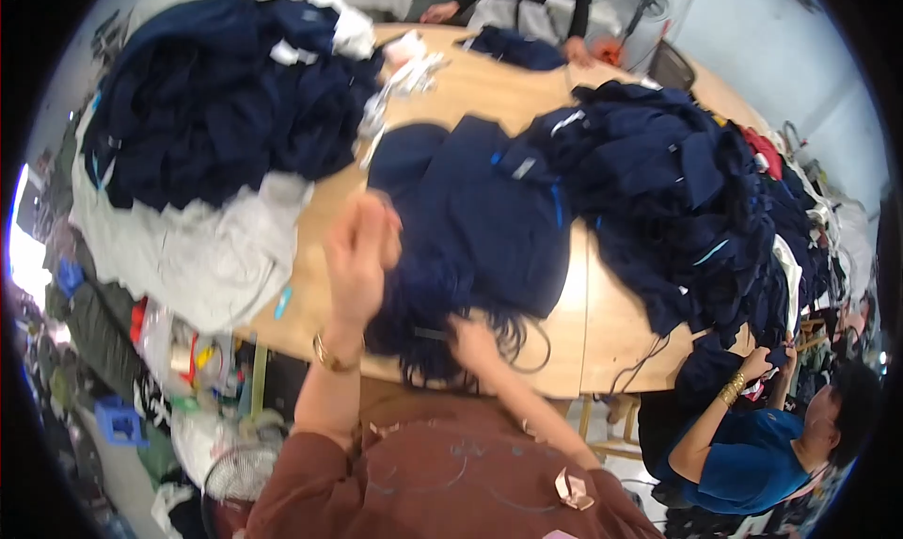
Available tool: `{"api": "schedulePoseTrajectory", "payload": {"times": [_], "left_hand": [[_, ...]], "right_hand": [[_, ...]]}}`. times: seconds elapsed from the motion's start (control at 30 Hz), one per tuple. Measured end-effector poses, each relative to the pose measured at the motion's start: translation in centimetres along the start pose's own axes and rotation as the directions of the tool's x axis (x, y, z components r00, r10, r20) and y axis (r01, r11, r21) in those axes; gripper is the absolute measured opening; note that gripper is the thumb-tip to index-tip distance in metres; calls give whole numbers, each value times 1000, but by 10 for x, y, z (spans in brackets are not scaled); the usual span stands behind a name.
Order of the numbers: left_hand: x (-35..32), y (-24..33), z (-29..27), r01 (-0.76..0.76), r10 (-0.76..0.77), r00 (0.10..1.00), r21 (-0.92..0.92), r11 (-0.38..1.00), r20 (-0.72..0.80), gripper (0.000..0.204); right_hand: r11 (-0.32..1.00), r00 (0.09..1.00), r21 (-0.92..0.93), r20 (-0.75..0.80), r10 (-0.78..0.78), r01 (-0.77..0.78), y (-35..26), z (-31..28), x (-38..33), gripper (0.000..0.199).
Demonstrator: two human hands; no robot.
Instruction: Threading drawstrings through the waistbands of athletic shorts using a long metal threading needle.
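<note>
In front of me on the table lies a navy garment (pixel 489 219), spread out, with a pale label and a bright blue strip near its upper right. Dark stringy strands (pixel 433 304) bunch at its near edge. My left hand (pixel 362 243) is raised above its left side, fingers curled closed and smeared by motion; I cannot make out what is in it. My right hand (pixel 473 344) is closed on the near edge, by the strands, its fingertips partly hidden. A thin dark loop (pixel 536 343) curves beside it.
Heaped navy garments rise at the left (pixel 216 106) and right (pixel 658 172). White-grey cloth (pixel 226 252) hangs over the left edge. Across the wooden table (pixel 527 97), a person's hands (pixel 576 52) rest near dark cloth; another person in blue (pixel 752 459) handles dark cloth at right.
</note>
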State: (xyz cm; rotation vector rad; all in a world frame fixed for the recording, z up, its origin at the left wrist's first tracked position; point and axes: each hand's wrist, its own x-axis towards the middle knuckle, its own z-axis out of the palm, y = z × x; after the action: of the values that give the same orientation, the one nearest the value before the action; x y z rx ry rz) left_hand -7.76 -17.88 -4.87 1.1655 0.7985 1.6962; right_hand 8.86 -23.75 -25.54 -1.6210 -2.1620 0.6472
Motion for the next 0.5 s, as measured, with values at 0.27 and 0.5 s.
{"api": "schedulePoseTrajectory", "payload": {"times": [0.27,0.5], "left_hand": [[22,42,-27,-163,139,980,171,972,145,26],[20,1,14,127,-224,852,228,965,473,25]], "right_hand": [[936,947,349,314,-64,-53,-3,-135,13,57],[641,542,692,-696,471,332,73,-330,-39,21]]}}
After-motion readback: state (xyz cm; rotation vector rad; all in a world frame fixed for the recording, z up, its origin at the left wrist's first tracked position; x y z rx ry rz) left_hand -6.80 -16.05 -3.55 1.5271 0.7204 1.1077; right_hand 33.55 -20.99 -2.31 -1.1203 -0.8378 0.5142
